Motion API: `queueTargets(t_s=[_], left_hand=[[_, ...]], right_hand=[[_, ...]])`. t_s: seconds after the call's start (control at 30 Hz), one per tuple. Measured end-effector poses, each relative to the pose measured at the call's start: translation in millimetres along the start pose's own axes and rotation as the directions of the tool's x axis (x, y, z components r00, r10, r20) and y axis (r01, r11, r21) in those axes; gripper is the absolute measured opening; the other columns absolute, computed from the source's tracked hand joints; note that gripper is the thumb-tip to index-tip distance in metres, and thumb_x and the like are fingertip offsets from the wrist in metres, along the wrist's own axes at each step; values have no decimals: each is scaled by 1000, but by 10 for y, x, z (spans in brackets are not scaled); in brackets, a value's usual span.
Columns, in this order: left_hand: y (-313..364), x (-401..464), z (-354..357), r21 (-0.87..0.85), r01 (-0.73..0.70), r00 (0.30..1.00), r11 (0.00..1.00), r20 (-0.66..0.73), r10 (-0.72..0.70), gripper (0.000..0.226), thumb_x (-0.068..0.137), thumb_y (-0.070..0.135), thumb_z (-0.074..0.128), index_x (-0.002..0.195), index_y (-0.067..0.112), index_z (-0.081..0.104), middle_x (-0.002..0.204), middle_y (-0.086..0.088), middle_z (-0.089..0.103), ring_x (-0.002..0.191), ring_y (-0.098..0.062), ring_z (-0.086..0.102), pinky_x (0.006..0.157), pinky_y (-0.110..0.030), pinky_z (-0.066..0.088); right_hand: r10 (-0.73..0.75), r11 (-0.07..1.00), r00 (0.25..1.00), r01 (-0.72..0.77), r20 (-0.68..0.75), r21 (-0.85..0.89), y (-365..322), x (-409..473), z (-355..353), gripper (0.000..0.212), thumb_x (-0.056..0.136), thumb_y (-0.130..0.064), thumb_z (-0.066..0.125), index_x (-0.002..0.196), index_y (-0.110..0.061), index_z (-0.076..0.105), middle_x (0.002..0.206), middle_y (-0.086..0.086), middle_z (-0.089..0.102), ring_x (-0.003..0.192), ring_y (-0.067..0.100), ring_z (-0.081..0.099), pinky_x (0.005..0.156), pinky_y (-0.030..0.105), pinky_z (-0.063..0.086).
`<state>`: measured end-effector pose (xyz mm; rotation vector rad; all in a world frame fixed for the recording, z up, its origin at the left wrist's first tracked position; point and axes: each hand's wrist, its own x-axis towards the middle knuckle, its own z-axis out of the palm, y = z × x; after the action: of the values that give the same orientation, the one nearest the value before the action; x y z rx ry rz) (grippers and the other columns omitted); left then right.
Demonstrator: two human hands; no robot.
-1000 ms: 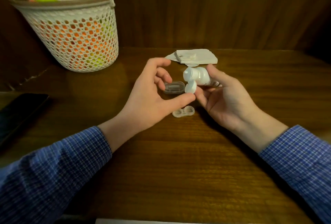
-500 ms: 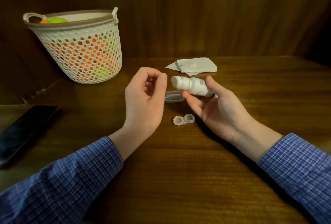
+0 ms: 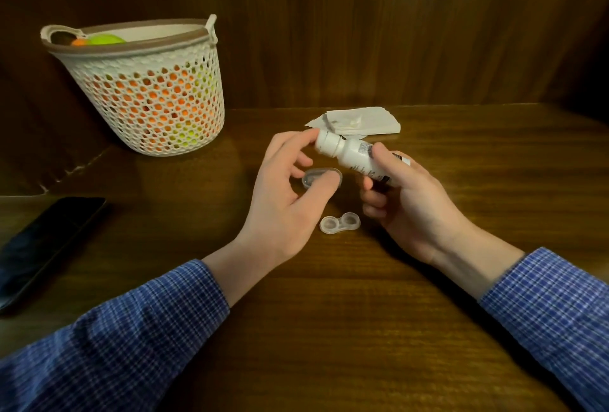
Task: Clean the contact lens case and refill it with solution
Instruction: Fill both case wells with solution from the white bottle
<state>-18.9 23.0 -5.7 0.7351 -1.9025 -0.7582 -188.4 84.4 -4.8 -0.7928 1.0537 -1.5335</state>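
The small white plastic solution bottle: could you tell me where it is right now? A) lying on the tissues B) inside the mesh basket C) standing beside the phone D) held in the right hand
D: the right hand grips the small white plastic solution bottle above the table.

White bottle (image 3: 354, 156); blue checked sleeves (image 3: 557, 306); cream basket (image 3: 155, 98); black phone (image 3: 43, 243).

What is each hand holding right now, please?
Left hand: fingertips on the bottle's cap, holding nothing.
Right hand: closed around the solution bottle.
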Motion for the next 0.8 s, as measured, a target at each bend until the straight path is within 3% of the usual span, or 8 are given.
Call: queueTargets(t_s=[0.2,0.43,0.6,0.7,0.8], left_hand=[[38,-9,-10,15,9,999,1000,39,-9,59,86,30,63,143,18,55,128,7,54,109,-2,53,84,-7,44],[451,285,64,66,-94,994,993,67,90,57,89,32,57,145,22,52,131,10,51,116,-6,49,91,-8,40],[873,787,449,202,-293,935,935,263,236,53,89,32,58,142,23,55,132,9,54,119,-11,45,95,-24,40],[1020,1001,855,335,-510,820,792,469,329,53,88,30,64,140,24,56,139,7,52,125,-11,35,96,-22,35],[1041,1146,1231,431,-607,738,668,617,273,62,88,30,64,148,20,49,143,1,47,130,-20,35,102,-37,44]], right_hand=[[-16,999,999,14,-34,-43,39,-16,-24,42,100,-44,61,130,-15,53,71,-2,56,58,9,46,56,25,38],[-102,992,995,104,21,-71,-363,-95,-187,35,104,-38,49,123,-12,63,76,-2,57,65,11,49,62,27,39],[-180,904,953,259,246,-341,-794,-194,-807,32,93,-29,68,119,-11,71,112,7,74,108,21,69,93,35,57],[-279,752,956,276,90,-599,-806,-177,-1174,37,88,-21,79,123,-14,68,117,6,75,111,24,71,100,46,57],[-390,534,906,81,-161,-842,-749,-60,-1442,46,84,-26,84,124,-21,63,117,-4,71,106,15,69,90,36,58]])
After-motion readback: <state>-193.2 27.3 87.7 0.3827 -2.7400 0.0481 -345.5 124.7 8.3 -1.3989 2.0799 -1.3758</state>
